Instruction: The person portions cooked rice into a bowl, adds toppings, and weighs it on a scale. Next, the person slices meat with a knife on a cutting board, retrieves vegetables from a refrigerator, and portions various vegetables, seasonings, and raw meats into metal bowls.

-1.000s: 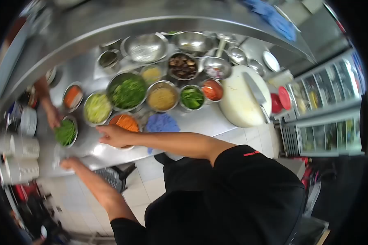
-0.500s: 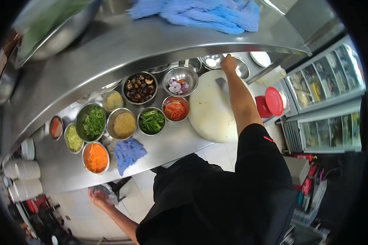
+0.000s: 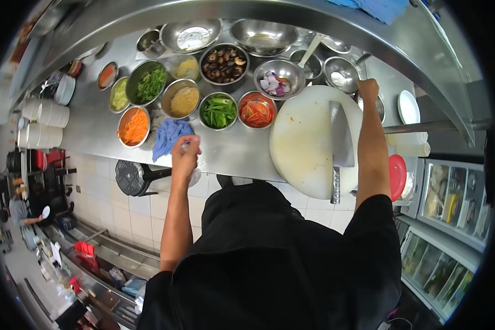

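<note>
My left hand (image 3: 186,153) is closed on a crumpled clear plastic bag (image 3: 194,177) at the table's front edge, beside a blue cloth (image 3: 171,136). My right hand (image 3: 368,89) has its fingers closed beside a metal bowl of white contents (image 3: 341,75); what it grips is too small to tell. A cleaver (image 3: 341,135) lies on the round white cutting board (image 3: 297,146). Left of the board are bowls of red strips (image 3: 257,111), cut greens (image 3: 218,112), noodle-like yellow strands (image 3: 184,101), orange shreds (image 3: 133,127), dark mushrooms (image 3: 224,64) and chopped onion (image 3: 275,81).
A metal shelf (image 3: 258,10) overhangs the table's back. White stacked containers (image 3: 45,135) stand at the left, a red lid (image 3: 397,177) right of the board. Below the table is a black stool (image 3: 131,177). A distant person (image 3: 18,210) is at the far left.
My left hand has risen from below the table edge to beside the blue cloth, plastic bag in it. My right hand remains by the back bowls. The view has shifted, showing the whole cleaver.
</note>
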`<action>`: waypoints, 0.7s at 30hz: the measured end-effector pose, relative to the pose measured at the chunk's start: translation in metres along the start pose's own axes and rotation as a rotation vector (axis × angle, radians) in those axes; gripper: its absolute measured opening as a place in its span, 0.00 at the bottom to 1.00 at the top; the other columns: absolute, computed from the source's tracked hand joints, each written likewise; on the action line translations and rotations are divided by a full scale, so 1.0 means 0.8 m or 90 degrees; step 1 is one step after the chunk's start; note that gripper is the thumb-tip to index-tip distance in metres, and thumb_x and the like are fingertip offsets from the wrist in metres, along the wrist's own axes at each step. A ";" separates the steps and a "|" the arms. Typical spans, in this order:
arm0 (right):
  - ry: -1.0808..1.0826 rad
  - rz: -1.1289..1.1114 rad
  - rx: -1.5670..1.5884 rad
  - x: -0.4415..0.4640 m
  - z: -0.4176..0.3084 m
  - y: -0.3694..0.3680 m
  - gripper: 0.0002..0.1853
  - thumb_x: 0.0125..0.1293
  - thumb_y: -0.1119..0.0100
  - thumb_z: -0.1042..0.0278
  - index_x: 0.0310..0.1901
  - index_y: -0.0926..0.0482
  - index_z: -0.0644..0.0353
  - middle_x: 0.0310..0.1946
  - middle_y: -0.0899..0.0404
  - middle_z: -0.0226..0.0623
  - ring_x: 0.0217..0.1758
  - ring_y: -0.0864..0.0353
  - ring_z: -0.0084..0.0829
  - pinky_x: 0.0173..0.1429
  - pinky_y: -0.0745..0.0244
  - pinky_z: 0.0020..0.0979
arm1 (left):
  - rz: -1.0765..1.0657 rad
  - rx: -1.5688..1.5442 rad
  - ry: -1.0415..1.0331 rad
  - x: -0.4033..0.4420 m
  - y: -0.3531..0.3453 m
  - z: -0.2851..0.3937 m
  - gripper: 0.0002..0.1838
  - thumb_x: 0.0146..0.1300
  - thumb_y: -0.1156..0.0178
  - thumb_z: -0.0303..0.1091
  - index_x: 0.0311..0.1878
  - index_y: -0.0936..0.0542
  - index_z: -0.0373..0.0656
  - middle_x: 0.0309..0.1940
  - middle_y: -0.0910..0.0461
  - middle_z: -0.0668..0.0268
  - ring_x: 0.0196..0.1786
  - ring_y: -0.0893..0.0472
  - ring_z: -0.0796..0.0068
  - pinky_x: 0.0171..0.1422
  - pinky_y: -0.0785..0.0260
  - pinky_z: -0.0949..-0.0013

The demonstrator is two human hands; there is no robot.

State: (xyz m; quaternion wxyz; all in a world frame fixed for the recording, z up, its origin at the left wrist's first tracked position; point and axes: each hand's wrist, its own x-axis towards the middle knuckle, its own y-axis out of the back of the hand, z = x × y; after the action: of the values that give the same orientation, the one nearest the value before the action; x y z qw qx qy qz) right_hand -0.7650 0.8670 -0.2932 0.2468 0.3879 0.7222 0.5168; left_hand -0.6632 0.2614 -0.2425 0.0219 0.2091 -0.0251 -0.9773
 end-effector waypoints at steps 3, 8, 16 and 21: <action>-0.011 -0.125 0.028 -0.019 -0.009 0.029 0.16 0.44 0.41 0.62 0.33 0.18 0.65 0.38 0.20 0.54 0.45 0.20 0.49 0.49 0.25 0.42 | -0.037 -0.009 0.022 0.001 -0.021 -0.007 0.10 0.58 0.37 0.40 0.38 0.22 0.47 0.20 0.26 0.69 0.15 0.39 0.88 0.16 0.52 0.81; 0.011 -0.063 -0.045 0.020 0.028 -0.032 0.17 0.44 0.40 0.61 0.34 0.19 0.65 0.38 0.19 0.52 0.44 0.19 0.47 0.48 0.24 0.40 | -0.070 0.075 -0.061 0.012 -0.042 -0.014 0.06 0.58 0.38 0.31 0.34 0.23 0.40 0.25 0.22 0.69 0.28 0.26 0.80 0.35 0.33 0.76; -0.077 -0.069 0.064 0.002 0.002 0.000 0.14 0.47 0.42 0.58 0.24 0.18 0.63 0.20 0.19 0.41 0.25 0.18 0.38 0.41 0.23 0.36 | 0.041 0.097 0.013 0.019 0.009 -0.031 0.06 0.58 0.38 0.31 0.30 0.22 0.40 0.22 0.23 0.71 0.25 0.28 0.83 0.30 0.36 0.78; 0.003 0.044 0.407 -0.098 -0.025 0.105 0.11 0.50 0.40 0.70 0.20 0.31 0.66 0.13 0.27 0.39 0.12 0.26 0.28 0.17 0.28 0.28 | -0.198 0.038 0.002 0.004 -0.020 -0.096 0.08 0.58 0.38 0.34 0.33 0.21 0.38 0.22 0.23 0.69 0.25 0.27 0.83 0.31 0.35 0.77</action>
State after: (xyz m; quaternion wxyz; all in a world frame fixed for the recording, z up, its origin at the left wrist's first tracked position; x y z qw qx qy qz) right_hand -0.7092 0.8062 -0.2112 0.0931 0.4685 0.8351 0.2727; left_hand -0.6354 0.2739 -0.3148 -0.1357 0.2125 -0.0212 -0.9675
